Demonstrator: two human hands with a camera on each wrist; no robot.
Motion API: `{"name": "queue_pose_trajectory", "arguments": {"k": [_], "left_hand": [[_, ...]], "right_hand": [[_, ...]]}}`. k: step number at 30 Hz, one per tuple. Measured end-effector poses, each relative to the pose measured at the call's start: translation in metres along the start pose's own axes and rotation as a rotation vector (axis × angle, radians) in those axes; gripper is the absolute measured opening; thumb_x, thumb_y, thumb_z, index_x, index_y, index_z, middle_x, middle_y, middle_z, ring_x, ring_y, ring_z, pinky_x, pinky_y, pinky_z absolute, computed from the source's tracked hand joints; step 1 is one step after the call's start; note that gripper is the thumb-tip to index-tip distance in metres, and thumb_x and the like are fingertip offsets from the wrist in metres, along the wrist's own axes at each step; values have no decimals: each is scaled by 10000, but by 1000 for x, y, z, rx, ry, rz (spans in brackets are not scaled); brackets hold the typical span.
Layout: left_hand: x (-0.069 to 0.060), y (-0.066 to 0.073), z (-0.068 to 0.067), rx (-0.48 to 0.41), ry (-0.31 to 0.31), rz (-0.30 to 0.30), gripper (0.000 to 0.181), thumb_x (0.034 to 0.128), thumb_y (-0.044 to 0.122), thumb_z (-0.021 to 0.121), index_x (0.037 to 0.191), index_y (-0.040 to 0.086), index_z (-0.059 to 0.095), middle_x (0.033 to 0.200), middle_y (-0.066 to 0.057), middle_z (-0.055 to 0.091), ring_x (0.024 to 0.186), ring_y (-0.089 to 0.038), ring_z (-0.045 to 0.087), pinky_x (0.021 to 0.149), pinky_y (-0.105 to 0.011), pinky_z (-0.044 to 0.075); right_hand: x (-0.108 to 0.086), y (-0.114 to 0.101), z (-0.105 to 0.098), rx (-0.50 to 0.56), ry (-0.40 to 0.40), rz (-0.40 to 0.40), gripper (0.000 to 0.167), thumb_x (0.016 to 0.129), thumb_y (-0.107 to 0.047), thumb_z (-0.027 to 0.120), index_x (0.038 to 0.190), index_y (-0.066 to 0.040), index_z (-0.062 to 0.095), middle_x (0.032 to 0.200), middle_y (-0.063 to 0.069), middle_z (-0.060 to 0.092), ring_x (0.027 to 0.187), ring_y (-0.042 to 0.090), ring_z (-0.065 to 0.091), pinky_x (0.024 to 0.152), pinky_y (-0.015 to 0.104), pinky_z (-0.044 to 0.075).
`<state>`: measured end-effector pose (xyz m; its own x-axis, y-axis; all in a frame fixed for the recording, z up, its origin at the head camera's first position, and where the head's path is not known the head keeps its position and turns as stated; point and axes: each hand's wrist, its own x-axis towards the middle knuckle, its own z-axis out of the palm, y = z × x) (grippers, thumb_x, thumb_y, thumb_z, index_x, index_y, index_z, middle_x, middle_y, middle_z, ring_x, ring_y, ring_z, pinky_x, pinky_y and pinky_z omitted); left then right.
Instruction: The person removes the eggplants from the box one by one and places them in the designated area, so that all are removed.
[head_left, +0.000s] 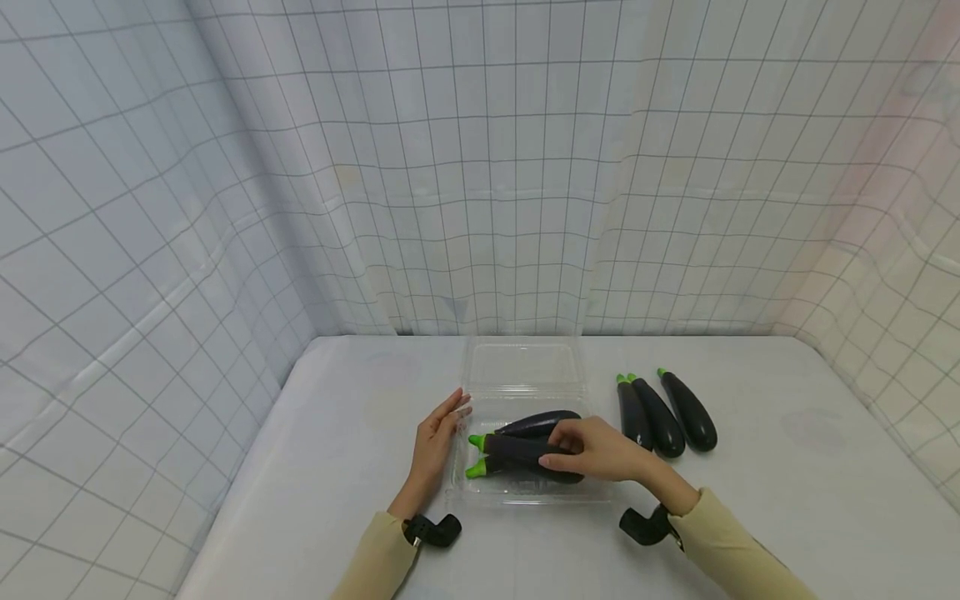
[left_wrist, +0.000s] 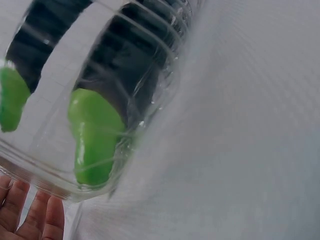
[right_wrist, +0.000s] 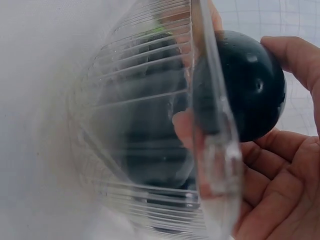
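A clear plastic box (head_left: 525, 496) with its lid folded back holds several dark eggplants with green stem ends. My right hand (head_left: 600, 452) grips the wide end of one eggplant (head_left: 517, 447) lying over the others; in the right wrist view, fingers and thumb of that hand (right_wrist: 287, 175) curl round the dark rounded end (right_wrist: 250, 85) above the box rim. Along the box's left side rests my left hand (head_left: 435, 446), fingers fairly straight. The left wrist view shows its fingertips (left_wrist: 35, 215) by the box wall, near a green stem (left_wrist: 95, 140).
Three more eggplants (head_left: 693, 417) lie on the white table (head_left: 360, 433) to the right of the box. The raised transparent lid (head_left: 522, 365) extends toward the back edge. White grid-patterned curtains (head_left: 480, 167) surround the table at the back and sides.
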<state>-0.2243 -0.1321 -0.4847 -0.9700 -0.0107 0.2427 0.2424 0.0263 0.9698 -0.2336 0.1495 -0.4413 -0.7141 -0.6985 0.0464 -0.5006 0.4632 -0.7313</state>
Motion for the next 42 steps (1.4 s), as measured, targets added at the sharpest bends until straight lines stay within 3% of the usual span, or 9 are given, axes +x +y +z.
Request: {"name": "queue_pose_trajectory", "arguments": {"k": [6,9,13,20,24,32,38,42], "left_hand": [[5,-23,-3,-7,5,10,394,1008,12,394,1398,-43,418,1335,-197,513,1201,-347,507,963,-419,394],[5,-28,-3,4,14,26,393,1014,37,398,1403,-14,431,1334,-176,522,1195,-326,518,926,-322,416],[5,-29,-3,-1,20,39,393,1014,64,407,1401,12,449,1326,-158,535,1186,-306,530,902,-276,419],[6,-30,-3,6,12,29,394,1020,75,403,1407,13,439,1331,-155,531,1195,-298,524,926,-306,411],[5,-27,-4,-7,2,13,394,1017,37,392,1406,-16,422,1341,-178,515,1208,-324,506,953,-379,403],[-1,1,0,-11,-8,0,395,998,-27,378,1387,-90,397,1336,-250,488,1207,-392,485,981,-517,355],[-2,2,0,13,-8,11,392,1000,-31,368,1385,-95,397,1328,-253,495,1201,-393,491,969,-532,359],[0,0,-1,11,-10,17,393,1001,-24,370,1388,-87,400,1329,-241,499,1199,-382,498,973,-531,356]], "right_hand": [[-1,1,-1,-13,84,12,288,897,-409,636,975,-132,652,735,-89,578,618,77,512,538,259,446],[-1,0,-2,-16,126,24,314,898,-414,632,993,-116,654,744,-89,582,636,87,521,545,268,455],[-2,0,-4,-22,183,44,329,896,-426,630,1003,-116,658,753,-91,593,642,96,534,551,277,462],[-3,1,-7,-39,293,91,344,881,-456,637,983,-129,658,798,-81,602,677,92,559,585,282,468],[-4,0,-9,-41,362,119,343,873,-443,654,985,-120,667,809,-67,613,689,96,571,594,289,473],[-7,1,-16,-20,491,145,294,870,-386,678,963,-107,662,778,-55,635,680,108,585,594,305,470],[-10,6,-22,-27,574,153,284,873,-355,680,968,-88,661,761,-39,636,666,126,587,593,322,462],[-13,11,-27,-48,614,212,348,877,-402,663,996,-75,657,818,-2,651,713,135,599,629,337,470]]}}
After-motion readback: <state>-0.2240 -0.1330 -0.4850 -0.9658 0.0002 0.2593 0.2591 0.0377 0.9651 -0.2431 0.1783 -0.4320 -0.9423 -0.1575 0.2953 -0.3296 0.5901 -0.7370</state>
